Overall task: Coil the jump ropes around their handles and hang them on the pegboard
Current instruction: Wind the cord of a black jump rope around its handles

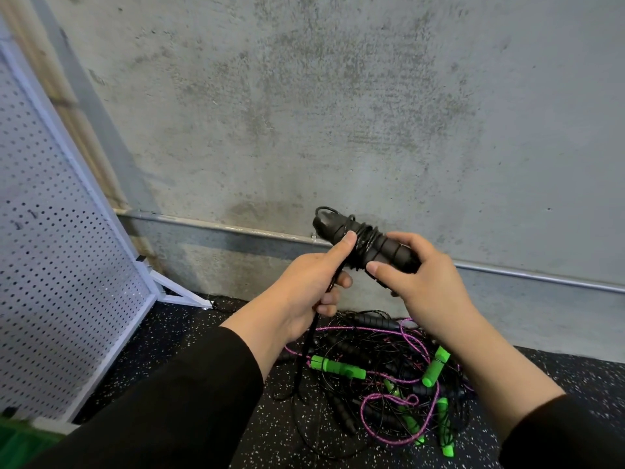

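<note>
black rope (pixel 363 243) round gripped handles (pixel 338 228)

There is a single view, from a camera worn on the head, looking forward and down from close above the person's forearms. It faces a concrete wall (pixel 338 113), which fills the upper two thirds of the frame, and takes in a strip of speckled floor (pixel 189 326) along the bottom. The wide lens bends straight lines, so the pegboard (pixel 50 248) at the left edge leans inward. Both sleeves enter from the lower corners. The far left edge is soft, perhaps from lens blur.
</note>
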The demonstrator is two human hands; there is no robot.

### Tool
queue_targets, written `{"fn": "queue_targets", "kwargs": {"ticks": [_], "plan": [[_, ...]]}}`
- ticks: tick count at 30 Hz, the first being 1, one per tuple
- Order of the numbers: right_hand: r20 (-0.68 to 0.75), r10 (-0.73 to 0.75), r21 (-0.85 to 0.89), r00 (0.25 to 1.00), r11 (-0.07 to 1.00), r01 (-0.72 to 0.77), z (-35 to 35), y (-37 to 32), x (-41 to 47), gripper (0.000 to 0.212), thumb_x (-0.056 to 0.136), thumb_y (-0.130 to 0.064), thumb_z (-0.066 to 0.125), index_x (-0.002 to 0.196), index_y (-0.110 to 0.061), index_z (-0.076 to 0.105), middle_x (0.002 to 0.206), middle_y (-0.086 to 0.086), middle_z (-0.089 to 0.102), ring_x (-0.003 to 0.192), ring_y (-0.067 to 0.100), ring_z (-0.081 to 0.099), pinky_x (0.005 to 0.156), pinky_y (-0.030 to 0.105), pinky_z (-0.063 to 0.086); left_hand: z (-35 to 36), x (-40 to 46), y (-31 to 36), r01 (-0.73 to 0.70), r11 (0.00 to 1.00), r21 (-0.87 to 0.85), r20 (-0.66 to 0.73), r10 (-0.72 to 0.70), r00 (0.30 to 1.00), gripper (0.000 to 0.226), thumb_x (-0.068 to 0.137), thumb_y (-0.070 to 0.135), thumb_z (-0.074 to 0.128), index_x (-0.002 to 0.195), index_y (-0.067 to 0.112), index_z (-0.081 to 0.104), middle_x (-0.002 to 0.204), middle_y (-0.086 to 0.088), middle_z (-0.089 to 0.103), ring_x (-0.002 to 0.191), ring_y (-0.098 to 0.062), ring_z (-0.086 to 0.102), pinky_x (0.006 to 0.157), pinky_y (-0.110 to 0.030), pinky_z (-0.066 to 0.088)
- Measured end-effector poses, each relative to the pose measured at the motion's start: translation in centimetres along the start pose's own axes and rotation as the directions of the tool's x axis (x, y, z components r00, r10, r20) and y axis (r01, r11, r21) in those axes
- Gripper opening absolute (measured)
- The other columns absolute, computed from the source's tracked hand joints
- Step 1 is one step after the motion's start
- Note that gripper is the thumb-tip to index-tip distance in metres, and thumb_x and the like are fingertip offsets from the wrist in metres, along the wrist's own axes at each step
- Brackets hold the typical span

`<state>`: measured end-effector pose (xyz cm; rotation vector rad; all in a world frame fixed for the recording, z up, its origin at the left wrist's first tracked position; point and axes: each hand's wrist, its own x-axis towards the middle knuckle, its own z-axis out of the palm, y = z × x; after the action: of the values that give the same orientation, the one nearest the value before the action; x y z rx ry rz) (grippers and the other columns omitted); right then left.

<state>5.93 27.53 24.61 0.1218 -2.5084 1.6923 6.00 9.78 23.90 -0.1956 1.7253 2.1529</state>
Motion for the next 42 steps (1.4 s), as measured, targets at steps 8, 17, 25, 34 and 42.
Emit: {"fn": "queue_targets", "kwargs": {"ticks": [8,17,25,34,42], "plan": [[0.063,0.116,0.138,0.991,0.983,-0.123,-0.4,0.4,-0.1,0.019,0.092,-0.041,0.070,0.108,-0.031,0.067,0.100,0.002,0.073,0.097,0.024,0.069,0.085,0.040,0.057,-0.4,0.2,-0.2,-0.062,0.997,0.039,-0.010,0.062,0.998,0.035,0.094,0.051,0.065,0.091,0.017,0.061,0.070,0.003,0.048,0.047,-0.007,0.025,0.041,-0.021,0.021],[0.441,0.369,0.495,0.818,0.661,-0.565,-0.9,-0.3,-0.5,0.050,0.103,-0.046,0.045,0.119,-0.003,0.066,0.100,0.031,0.070,0.068,0.031,0.064,0.055,0.031,0.057,-0.2,-0.1,-0.2,-0.120,0.989,0.091,0.021,0.118,0.993,0.031,0.098,0.046,0.062,0.082,0.019,0.057,0.068,0.004,0.043,0.049,-0.007,0.024,0.043,-0.022,0.019],[0.283,0.293,0.560,0.914,0.723,-0.405,-0.4,-0.3,0.0,0.034,0.105,-0.036,0.046,0.114,-0.010,0.066,0.092,0.016,0.070,0.066,0.022,0.057,0.059,0.029,0.051,-0.2,-0.2,0.1,-0.069,0.986,0.153,-0.014,0.072,0.997,0.040,0.093,0.057,0.063,0.097,0.017,0.067,0.076,0.001,0.050,0.047,-0.007,0.027,0.041,-0.021,0.023],[0.043,0.154,0.233,0.987,0.959,-0.160,-0.4,0.2,0.1,0.022,0.104,-0.030,0.052,0.124,-0.031,0.062,0.111,-0.001,0.070,0.094,0.019,0.066,0.069,0.032,0.056,-0.2,-0.2,0.2,0.018,0.991,0.136,-0.061,-0.009,0.998,0.064,0.088,0.071,0.057,0.107,0.012,0.072,0.070,0.004,0.052,0.044,-0.007,0.026,0.041,-0.022,0.021],[0.122,0.069,-0.097,0.990,0.994,-0.057,0.7,-0.1,-0.1,0.054,0.096,-0.031,0.067,0.145,-0.026,0.047,0.103,0.001,0.067,0.082,0.006,0.061,0.081,0.031,0.055,-0.1,-0.1,-0.1,0.030,0.998,0.062,-0.075,-0.025,0.997,0.058,0.082,0.074,0.064,0.096,0.018,0.071,0.073,0.002,0.048,0.047,-0.007,0.024,0.043,-0.023,0.019]]}}
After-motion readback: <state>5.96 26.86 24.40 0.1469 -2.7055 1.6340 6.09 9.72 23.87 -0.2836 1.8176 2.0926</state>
